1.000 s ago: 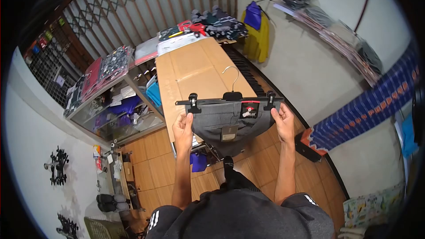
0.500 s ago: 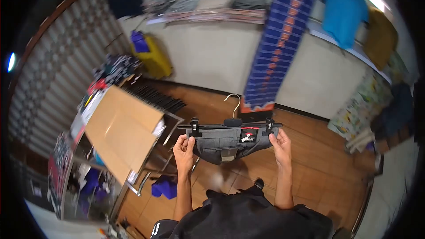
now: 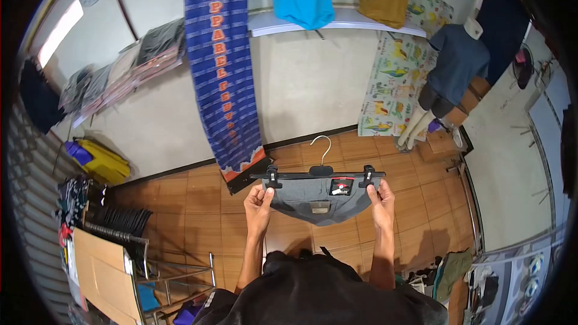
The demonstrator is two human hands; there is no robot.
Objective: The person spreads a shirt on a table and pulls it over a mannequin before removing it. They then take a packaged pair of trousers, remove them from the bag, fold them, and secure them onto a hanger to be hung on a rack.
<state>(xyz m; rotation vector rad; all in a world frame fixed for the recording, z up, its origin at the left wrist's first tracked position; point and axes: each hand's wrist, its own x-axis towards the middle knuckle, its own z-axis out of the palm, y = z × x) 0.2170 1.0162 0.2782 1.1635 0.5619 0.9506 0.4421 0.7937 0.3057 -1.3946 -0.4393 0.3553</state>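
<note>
A pair of grey pants (image 3: 292, 197) hangs by its waistband from a black clip hanger (image 3: 321, 170) with a silver hook, held out in front of me. Pinched at the left end of the waistband, just below a clip, is my left hand (image 3: 257, 209). My right hand (image 3: 382, 207) grips the other end under the second clip, thumb toward me. A black and red label (image 3: 341, 186) shows inside the waist, and a small tag (image 3: 320, 207) lies lower down. The legs of the pants are hidden below the waist.
A tall blue banner (image 3: 220, 66) stands against the wall. Shirts hang by a white shelf (image 3: 337, 22), with a dressed mannequin (image 3: 456, 57) at right. At lower left, a cardboard sheet (image 3: 105, 271) rests on a metal rack (image 3: 180, 274). Folded clothes (image 3: 159, 42) fill another shelf.
My view has swung to the right, bringing the mannequin and right wall into sight. Both hands keep hold of the pants, which now tilt to show more of the inside of the waist.
</note>
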